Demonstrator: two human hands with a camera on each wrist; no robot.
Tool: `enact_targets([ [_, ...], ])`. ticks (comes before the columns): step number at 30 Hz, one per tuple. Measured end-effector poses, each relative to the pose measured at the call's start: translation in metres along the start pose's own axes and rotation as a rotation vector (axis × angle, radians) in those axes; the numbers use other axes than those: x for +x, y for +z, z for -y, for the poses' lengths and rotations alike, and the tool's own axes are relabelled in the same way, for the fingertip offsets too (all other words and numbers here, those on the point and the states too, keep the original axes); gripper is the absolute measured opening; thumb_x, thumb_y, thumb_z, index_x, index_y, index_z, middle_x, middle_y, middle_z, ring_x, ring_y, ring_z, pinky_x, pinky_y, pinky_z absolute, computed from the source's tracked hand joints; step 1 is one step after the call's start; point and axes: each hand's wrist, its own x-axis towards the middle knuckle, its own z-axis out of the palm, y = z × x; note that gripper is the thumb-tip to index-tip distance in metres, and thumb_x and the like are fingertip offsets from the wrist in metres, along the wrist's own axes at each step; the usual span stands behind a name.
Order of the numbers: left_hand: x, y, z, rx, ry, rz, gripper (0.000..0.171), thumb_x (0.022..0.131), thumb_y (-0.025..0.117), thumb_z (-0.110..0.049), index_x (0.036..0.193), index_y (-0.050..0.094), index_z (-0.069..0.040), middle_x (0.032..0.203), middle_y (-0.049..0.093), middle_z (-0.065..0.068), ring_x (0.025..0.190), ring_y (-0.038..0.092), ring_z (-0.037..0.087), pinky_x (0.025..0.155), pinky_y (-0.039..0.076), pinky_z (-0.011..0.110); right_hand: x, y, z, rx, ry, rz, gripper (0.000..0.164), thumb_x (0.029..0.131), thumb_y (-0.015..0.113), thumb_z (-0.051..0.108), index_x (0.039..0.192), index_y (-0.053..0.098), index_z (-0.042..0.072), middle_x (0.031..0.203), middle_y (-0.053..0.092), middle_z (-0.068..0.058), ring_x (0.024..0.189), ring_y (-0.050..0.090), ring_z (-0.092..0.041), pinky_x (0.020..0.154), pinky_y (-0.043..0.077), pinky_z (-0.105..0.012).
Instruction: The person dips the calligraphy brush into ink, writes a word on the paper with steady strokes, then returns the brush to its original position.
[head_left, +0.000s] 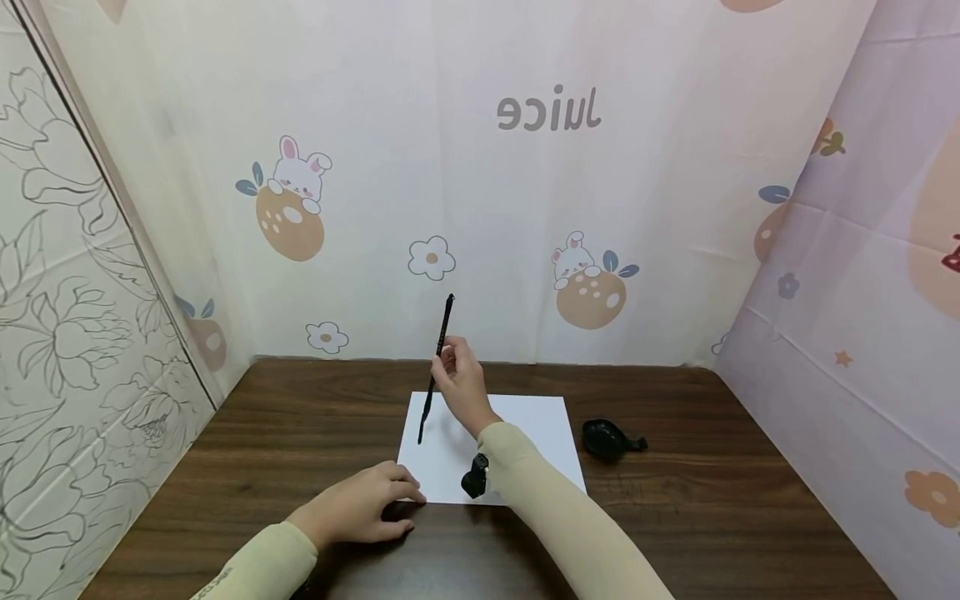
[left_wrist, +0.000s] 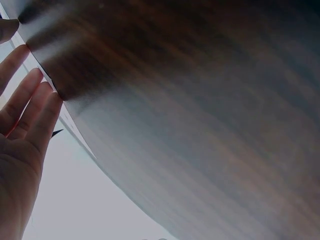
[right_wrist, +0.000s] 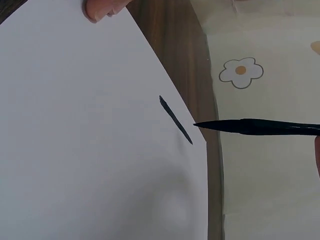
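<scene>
My right hand [head_left: 462, 385] pinches a black writing brush [head_left: 442, 333] by its handle, tilted over the left part of a white sheet of paper [head_left: 525, 433]. In the right wrist view the dark, pointed brush tip [right_wrist: 217, 125] hovers beside a short black ink stroke [right_wrist: 175, 119] near the sheet's edge; it appears to be apart from the paper. My left hand [head_left: 367, 504] rests at the sheet's near left corner, some fingertips on the paper and the thumb on the table. Those fingers [left_wrist: 20, 105] look nearly straight in the left wrist view.
A small black gourd-shaped dish [head_left: 606, 439] lies to the right of the paper on the brown wooden table [head_left: 697, 500]. Behind the table hangs a printed curtain [head_left: 487, 208], with further patterned cloth [head_left: 862, 292] along the right side and a flower-patterned panel [head_left: 75, 317] on the left.
</scene>
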Motion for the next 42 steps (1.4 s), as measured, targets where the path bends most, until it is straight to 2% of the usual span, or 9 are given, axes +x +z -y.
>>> enact_targets([
  [14,0.0007,0.0011,0.0014,0.001,0.0,0.001,0.025,0.087,0.077,-0.026,0.109,0.074,-0.017,0.109,0.061,-0.005,0.101,0.059,0.009,0.087,0.051,0.026,-0.0033,0.0015,-0.0061,-0.039,0.03,-0.006,0.028,0.104,0.052,0.013,0.13,0.047,0.004,0.104,0.055,-0.006,0.093,0.058,-0.017,0.078,0.053,-0.03],
  [20,0.0013,0.0006,0.0016,0.009,0.01,-0.005,0.025,0.086,0.078,-0.026,0.109,0.074,-0.017,0.109,0.061,-0.004,0.101,0.059,0.009,0.087,0.051,0.026,-0.0042,0.0026,-0.0069,-0.041,0.049,-0.007,0.028,0.105,0.051,0.016,0.131,0.046,0.006,0.106,0.054,-0.005,0.094,0.058,-0.016,0.079,0.054,-0.029],
  [34,0.0029,-0.0003,0.0008,0.028,0.038,-0.043,0.026,0.083,0.08,-0.026,0.107,0.074,-0.016,0.107,0.061,-0.003,0.1,0.059,0.01,0.088,0.051,0.026,-0.0062,0.0032,-0.0072,-0.047,0.047,0.008,0.029,0.105,0.051,0.014,0.13,0.047,0.001,0.106,0.055,-0.006,0.095,0.058,-0.017,0.078,0.054,-0.03],
  [38,0.0026,-0.0006,0.0009,0.027,0.03,-0.034,0.026,0.084,0.079,-0.026,0.107,0.074,-0.016,0.107,0.061,-0.004,0.1,0.059,0.01,0.088,0.051,0.026,-0.0065,0.0025,-0.0073,-0.044,0.05,0.016,0.03,0.105,0.051,0.014,0.13,0.047,-0.001,0.105,0.055,-0.006,0.095,0.057,-0.018,0.078,0.054,-0.03],
  [42,0.0021,-0.0012,0.0003,0.016,0.022,-0.024,0.026,0.084,0.079,-0.026,0.108,0.074,-0.016,0.108,0.061,-0.003,0.1,0.059,0.01,0.087,0.051,0.026,-0.0077,0.0019,-0.0076,-0.048,0.057,0.027,0.029,0.105,0.051,0.014,0.131,0.047,0.001,0.106,0.055,-0.005,0.096,0.057,-0.017,0.078,0.054,-0.03],
])
